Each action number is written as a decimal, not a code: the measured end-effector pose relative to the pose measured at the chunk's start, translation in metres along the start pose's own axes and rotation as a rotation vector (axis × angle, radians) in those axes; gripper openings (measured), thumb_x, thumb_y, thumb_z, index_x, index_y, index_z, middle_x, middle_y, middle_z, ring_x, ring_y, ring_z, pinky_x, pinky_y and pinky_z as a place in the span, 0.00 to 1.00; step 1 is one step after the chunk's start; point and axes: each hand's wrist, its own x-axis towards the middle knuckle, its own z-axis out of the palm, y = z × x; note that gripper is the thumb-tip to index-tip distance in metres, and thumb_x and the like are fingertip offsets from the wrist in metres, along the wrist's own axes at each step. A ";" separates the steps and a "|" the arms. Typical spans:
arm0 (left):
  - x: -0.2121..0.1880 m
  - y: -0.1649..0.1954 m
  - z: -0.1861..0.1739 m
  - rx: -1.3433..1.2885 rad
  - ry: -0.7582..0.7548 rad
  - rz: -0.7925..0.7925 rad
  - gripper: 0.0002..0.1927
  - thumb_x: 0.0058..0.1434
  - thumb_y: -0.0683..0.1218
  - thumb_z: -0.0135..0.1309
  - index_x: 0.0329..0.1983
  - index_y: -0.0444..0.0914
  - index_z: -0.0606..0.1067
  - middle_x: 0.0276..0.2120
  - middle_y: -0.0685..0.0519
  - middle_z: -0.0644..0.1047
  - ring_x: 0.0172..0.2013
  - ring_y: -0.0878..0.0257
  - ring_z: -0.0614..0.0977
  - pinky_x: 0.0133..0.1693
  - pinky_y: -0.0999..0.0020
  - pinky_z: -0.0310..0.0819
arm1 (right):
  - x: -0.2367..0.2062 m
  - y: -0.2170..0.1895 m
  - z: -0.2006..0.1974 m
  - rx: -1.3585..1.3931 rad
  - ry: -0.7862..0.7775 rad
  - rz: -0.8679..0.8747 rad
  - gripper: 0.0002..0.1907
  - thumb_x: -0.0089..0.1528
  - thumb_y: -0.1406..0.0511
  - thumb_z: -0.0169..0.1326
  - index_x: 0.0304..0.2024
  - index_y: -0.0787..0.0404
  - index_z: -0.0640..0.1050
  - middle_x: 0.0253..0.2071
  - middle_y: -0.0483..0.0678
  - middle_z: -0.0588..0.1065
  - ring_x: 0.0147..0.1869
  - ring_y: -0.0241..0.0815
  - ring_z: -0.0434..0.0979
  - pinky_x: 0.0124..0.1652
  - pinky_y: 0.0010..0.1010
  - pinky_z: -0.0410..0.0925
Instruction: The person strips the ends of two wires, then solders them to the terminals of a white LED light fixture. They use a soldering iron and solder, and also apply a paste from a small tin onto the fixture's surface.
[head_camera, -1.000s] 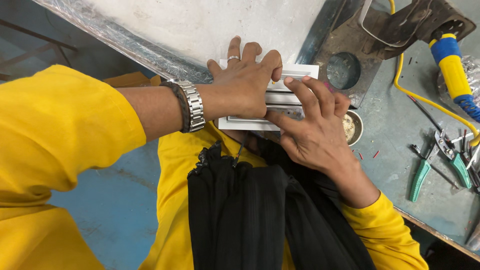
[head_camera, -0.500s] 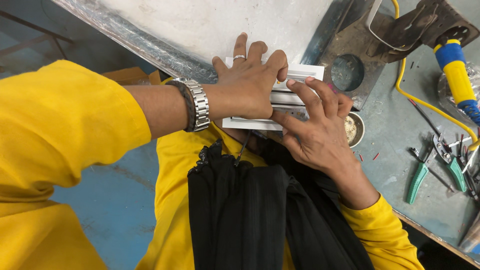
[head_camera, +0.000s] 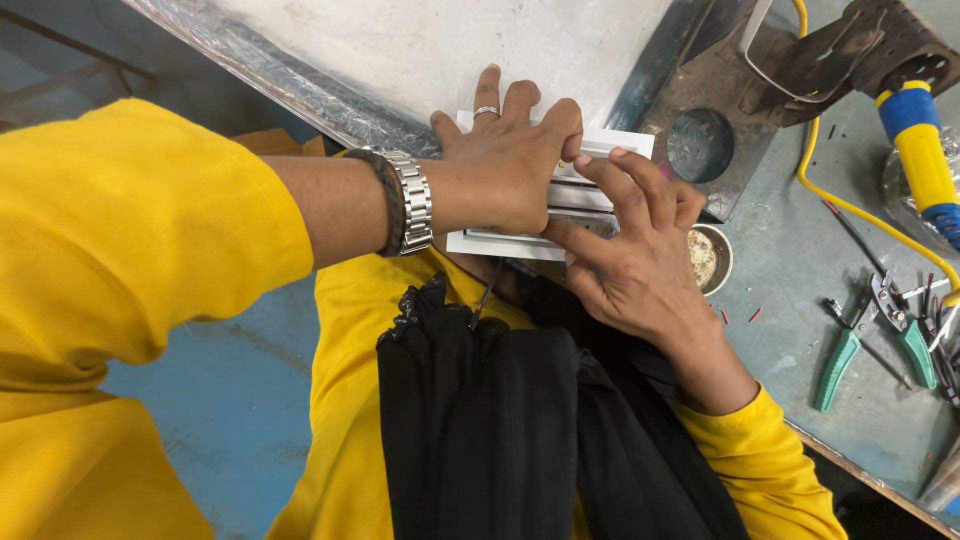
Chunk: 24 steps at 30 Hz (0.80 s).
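White flat panel piece (head_camera: 590, 195) lies at the table's (head_camera: 800, 270) near edge w/ left hand (head_camera: 510, 160) spread flat on top, pressing it, right hand (head_camera: 630, 255) beside w/ fingers bent onto its slats, small round dish (head_camera: 708, 258) just right, green-handled pliers (head_camera: 875, 335) further right.
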 end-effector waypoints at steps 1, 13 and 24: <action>0.000 0.001 -0.001 -0.001 -0.003 0.002 0.33 0.50 0.48 0.68 0.54 0.53 0.62 0.67 0.44 0.53 0.73 0.31 0.35 0.58 0.13 0.39 | 0.000 0.000 0.000 0.004 -0.002 0.003 0.15 0.55 0.61 0.60 0.45 0.46 0.84 0.70 0.50 0.64 0.76 0.55 0.55 0.62 0.54 0.52; -0.003 -0.005 0.000 -0.029 0.033 0.078 0.32 0.49 0.48 0.67 0.52 0.50 0.62 0.63 0.41 0.56 0.71 0.24 0.36 0.53 0.10 0.42 | 0.002 -0.007 -0.012 0.099 0.041 0.079 0.21 0.54 0.69 0.55 0.49 0.50 0.85 0.68 0.54 0.65 0.76 0.60 0.57 0.67 0.52 0.51; 0.000 -0.001 0.002 0.008 0.018 0.043 0.32 0.47 0.38 0.61 0.52 0.51 0.61 0.64 0.42 0.56 0.71 0.24 0.35 0.51 0.10 0.45 | -0.053 0.006 -0.034 0.593 0.424 0.436 0.15 0.57 0.78 0.48 0.41 0.63 0.82 0.63 0.52 0.70 0.52 0.36 0.69 0.50 0.24 0.62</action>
